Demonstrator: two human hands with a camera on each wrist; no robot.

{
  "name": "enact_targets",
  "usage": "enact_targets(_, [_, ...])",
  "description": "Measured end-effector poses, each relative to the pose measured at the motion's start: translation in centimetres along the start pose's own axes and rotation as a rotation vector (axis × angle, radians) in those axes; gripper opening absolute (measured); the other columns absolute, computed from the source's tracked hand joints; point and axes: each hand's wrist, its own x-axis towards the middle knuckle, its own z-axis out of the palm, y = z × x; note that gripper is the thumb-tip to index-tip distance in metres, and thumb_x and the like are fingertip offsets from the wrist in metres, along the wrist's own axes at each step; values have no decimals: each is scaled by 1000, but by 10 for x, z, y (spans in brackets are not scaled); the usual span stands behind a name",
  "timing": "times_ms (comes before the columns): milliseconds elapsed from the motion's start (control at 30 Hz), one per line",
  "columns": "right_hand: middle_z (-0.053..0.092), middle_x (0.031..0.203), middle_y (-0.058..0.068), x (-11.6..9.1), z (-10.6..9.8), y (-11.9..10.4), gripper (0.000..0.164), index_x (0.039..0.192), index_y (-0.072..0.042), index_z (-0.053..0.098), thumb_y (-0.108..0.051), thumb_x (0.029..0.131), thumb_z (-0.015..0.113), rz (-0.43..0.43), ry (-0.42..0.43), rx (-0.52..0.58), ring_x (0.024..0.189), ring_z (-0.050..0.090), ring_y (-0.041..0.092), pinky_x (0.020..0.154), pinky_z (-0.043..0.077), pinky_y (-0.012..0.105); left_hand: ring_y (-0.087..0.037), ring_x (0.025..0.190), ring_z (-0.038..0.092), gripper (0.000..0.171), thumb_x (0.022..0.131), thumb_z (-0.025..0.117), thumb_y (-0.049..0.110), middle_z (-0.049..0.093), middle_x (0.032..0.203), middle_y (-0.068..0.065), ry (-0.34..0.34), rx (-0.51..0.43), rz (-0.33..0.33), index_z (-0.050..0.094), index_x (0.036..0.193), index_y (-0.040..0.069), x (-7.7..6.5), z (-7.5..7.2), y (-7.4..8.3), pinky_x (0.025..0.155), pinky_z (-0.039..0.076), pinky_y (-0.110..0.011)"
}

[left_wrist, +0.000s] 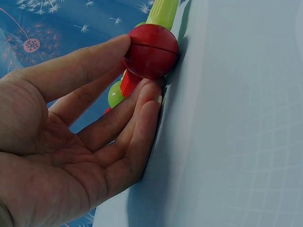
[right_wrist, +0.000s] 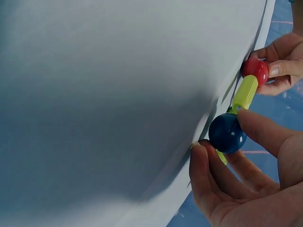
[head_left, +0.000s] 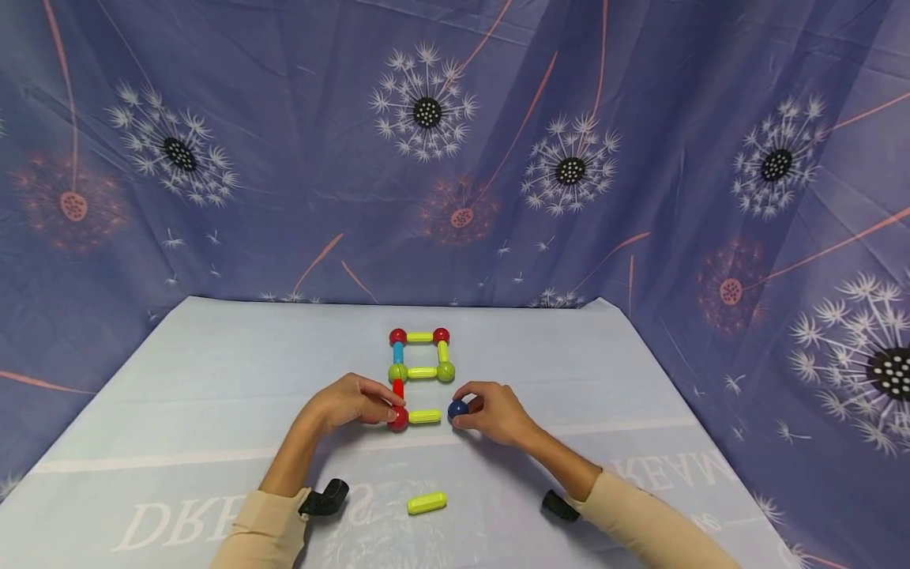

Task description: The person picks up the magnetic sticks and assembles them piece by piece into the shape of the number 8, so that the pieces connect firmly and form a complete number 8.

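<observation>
My left hand (head_left: 355,401) pinches a red ball (left_wrist: 152,51) at the near left corner of a ball-and-rod frame on the table. A yellow-green rod (head_left: 425,416) sticks out to the right from that ball, and a red rod (head_left: 398,389) runs back to a green ball (head_left: 398,372). Between thumb and fingers, my right hand (head_left: 500,412) holds a dark blue ball (right_wrist: 227,133). In the head view, a small gap separates this ball from the free end of the yellow-green rod.
Behind the hands, the frame continues as a square with red balls (head_left: 441,337) at its far corners, a blue rod (head_left: 398,353) and several yellow-green rods. Another yellow-green rod (head_left: 426,503) lies loose nearer me. A patterned curtain (head_left: 298,158) surrounds the white-covered table (head_left: 213,395).
</observation>
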Motion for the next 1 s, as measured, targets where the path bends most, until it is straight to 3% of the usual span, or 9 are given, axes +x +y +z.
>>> enact_targets(1000, [76,94,7,2,7,-2,34,114,-11,74,-17,82,85,-49,3,-42,83,69,16,65,54,28,-16,92,64,31,82,82,11,78,106,-11,-1,11,32,78,111,1,0,1,-1,78,51,-30])
